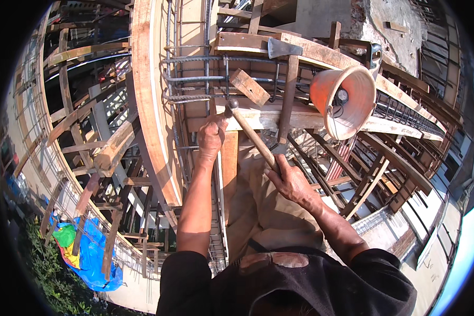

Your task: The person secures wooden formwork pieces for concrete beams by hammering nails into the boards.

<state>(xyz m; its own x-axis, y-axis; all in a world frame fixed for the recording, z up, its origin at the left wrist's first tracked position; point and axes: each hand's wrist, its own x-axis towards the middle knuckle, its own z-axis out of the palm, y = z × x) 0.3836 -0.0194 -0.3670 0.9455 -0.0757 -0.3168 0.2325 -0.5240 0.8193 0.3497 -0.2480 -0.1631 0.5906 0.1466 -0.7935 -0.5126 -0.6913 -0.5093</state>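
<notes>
My right hand (294, 183) is wrapped round the lower end of the wooden handle of a hammer (254, 136). The hammer's dark metal head is right by the fingertips of my left hand (211, 138), at the end of a timber board (229, 168). The left fingers are closed; what they hold, if anything, is hidden. Just beyond the hammer head, a short wood block (250, 87) lies tilted over the rebar cage (195, 79). To its right, a hatchet (288, 89) rests across the timbers, blade at the far end.
An orange bucket (321, 89) lies tipped on the right-hand beam, a dark cord inside. A handsaw's handle (374, 57) sticks up behind it. A long formwork board (150, 79) runs along the left. Timber props and open drops lie on both sides; a blue tarp (97, 258) hangs lower left.
</notes>
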